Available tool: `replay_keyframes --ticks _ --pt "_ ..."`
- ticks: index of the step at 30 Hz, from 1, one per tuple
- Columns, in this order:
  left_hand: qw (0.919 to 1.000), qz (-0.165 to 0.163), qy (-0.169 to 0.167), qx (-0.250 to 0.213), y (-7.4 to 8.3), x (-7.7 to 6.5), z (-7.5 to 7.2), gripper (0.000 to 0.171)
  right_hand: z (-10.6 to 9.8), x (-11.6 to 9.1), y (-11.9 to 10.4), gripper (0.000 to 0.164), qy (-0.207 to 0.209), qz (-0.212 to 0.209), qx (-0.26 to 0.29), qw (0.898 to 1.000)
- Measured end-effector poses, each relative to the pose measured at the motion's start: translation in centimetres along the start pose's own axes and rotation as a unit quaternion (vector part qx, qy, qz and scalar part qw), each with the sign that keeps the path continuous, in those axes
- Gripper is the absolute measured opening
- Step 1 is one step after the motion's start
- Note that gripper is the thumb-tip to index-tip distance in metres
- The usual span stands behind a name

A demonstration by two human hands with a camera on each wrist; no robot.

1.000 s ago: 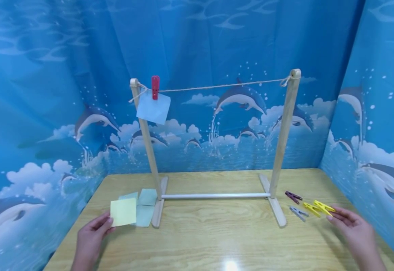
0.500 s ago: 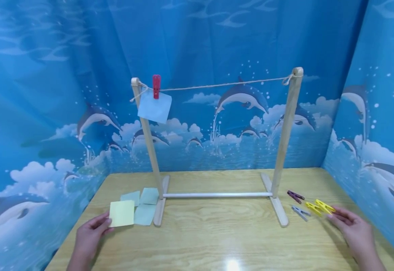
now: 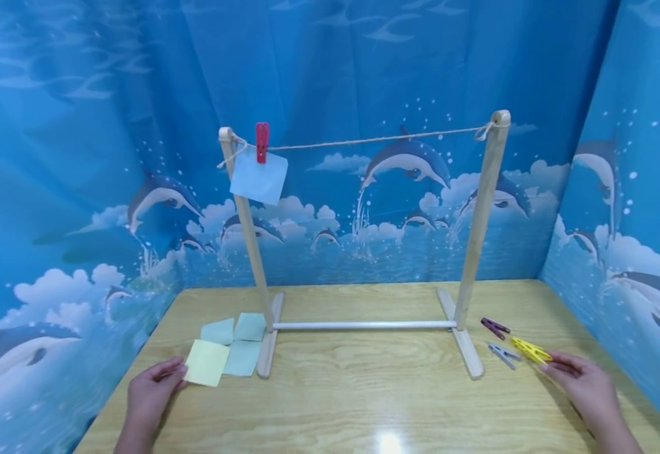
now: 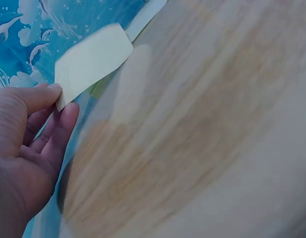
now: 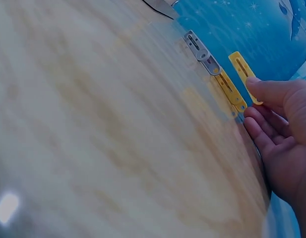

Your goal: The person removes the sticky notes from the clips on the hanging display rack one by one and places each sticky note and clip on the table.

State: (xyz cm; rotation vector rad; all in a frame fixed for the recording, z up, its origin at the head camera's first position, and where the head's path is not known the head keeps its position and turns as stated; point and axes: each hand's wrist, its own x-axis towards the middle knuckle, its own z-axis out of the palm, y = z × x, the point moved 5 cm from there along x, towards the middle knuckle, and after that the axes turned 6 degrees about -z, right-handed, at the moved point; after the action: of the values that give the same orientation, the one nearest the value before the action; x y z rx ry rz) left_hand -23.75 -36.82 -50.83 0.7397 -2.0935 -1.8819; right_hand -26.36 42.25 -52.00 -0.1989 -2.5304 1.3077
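Observation:
My left hand pinches a square yellow paper note at one edge. In the left wrist view, thumb and fingers grip its near corner and the sheet sticks out ahead. Several pale green notes lie just beyond it. My right hand pinches a yellow clothespin by its near end, held just above the table. A second yellow clothespin lies below it; the two overlap in the head view. Beside them rest a grey clothespin and a dark purple clothespin.
A wooden rack stands mid-table, with a left post, a right post and a low white bar. String spans the tops. A red clothespin holds a light blue note on it. Dolphin-print curtains surround the wooden table.
My right hand has moved slightly left, bringing its yellow clothespin over the other yellow one. The yellow note in my left hand has tilted, and its lower corner now points toward me.

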Motion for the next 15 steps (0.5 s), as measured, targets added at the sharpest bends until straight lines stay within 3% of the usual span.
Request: replay_keyframes --ticks 6,15 --pt "0.9969 0.001 0.052 0.059 -0.3 0.0 -0.3 0.024 0.3 -0.2 -0.7 0.051 0.013 -0.031 -0.073 0.997" --pt "0.9857 0.048 0.087 0.136 -0.3 0.0 0.1 0.031 0.7 -0.1 -1.3 0.049 0.003 -0.044 -0.114 0.992"
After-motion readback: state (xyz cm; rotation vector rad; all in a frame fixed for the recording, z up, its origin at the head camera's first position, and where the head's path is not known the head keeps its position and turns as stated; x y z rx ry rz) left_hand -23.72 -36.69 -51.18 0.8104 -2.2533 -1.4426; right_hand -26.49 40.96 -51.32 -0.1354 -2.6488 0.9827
